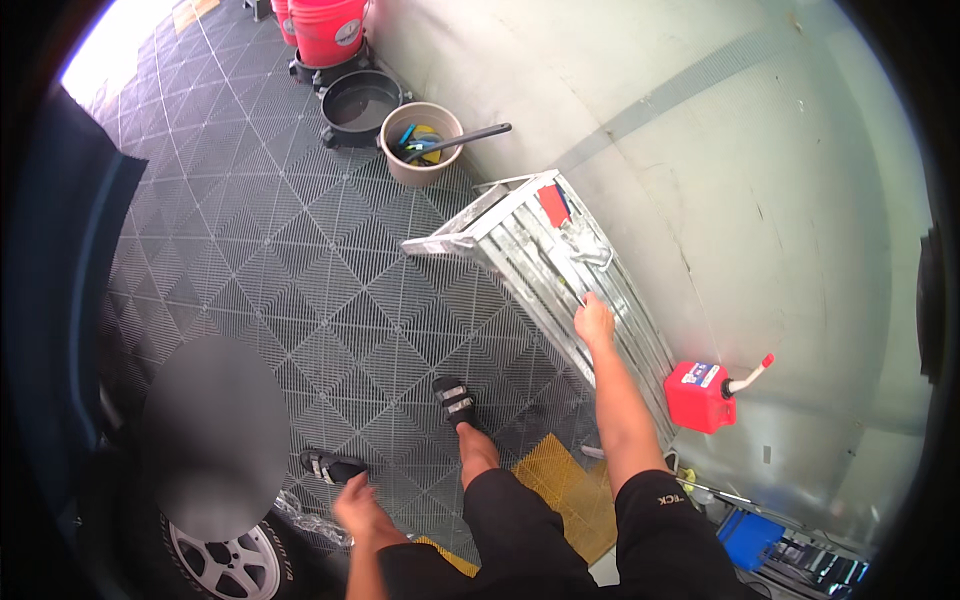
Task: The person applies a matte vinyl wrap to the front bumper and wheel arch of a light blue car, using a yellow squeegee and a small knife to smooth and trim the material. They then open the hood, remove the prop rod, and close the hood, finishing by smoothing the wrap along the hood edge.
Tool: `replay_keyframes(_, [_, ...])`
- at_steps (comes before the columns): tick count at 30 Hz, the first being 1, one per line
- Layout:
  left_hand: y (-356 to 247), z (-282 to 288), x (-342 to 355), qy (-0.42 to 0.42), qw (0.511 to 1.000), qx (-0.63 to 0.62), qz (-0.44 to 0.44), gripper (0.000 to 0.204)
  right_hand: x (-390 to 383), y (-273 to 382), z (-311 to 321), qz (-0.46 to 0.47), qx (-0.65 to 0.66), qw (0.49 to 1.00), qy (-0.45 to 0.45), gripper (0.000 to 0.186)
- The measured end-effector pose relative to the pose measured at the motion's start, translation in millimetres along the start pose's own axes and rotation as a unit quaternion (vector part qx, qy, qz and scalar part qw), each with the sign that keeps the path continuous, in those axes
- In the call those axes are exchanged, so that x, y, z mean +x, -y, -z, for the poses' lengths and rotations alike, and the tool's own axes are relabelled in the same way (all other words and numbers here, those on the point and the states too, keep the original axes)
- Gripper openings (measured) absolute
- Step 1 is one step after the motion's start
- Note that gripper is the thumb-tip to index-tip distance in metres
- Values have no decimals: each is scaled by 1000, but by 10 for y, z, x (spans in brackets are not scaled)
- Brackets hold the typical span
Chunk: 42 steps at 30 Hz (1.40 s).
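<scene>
My right hand [594,318] is closed at the slatted surface of an aluminium platform [525,265] leaning along the wall; what it grips, if anything, is too small to make out. On the platform lie a red-and-blue flat item [554,206] and a crumpled silvery item [585,242]. My left hand [358,508] hangs near my leg at the lower middle, its fingers smeared by motion.
A beige bucket [408,168] holding tools, black wheeled trays [338,128] and red buckets [325,25] line the wall. A red jug [695,395] stands beside the platform. A vehicle wheel [192,560] is lower left. Grey and yellow tiles [560,490] cover the floor.
</scene>
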<state>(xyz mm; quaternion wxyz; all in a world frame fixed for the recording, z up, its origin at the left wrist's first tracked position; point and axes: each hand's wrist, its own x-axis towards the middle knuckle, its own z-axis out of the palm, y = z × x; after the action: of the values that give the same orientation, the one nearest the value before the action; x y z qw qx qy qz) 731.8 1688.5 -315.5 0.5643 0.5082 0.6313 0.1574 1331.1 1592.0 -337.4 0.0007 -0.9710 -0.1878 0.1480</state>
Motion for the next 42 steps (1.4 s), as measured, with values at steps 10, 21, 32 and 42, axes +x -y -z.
replay_keyframes(10, [-2570,-2655,-78,257,959,-115,12,41,-395,169,104,35,202,973,-107,52])
replay_keyframes(21, [-1704,-1619,-120,211,945,38,-245,55,-2726,1703,167,-185,752,403,488,58])
replay_keyframes(32, [-467,563,284,-34,639,-753,153,55,-4296,3750,-153,528,348,594,498,44])
replay_keyframes(42, [-207,3811,-915,-204,869,-437,109,33,-5837,5009,-1587,566,-48,655,498,45])
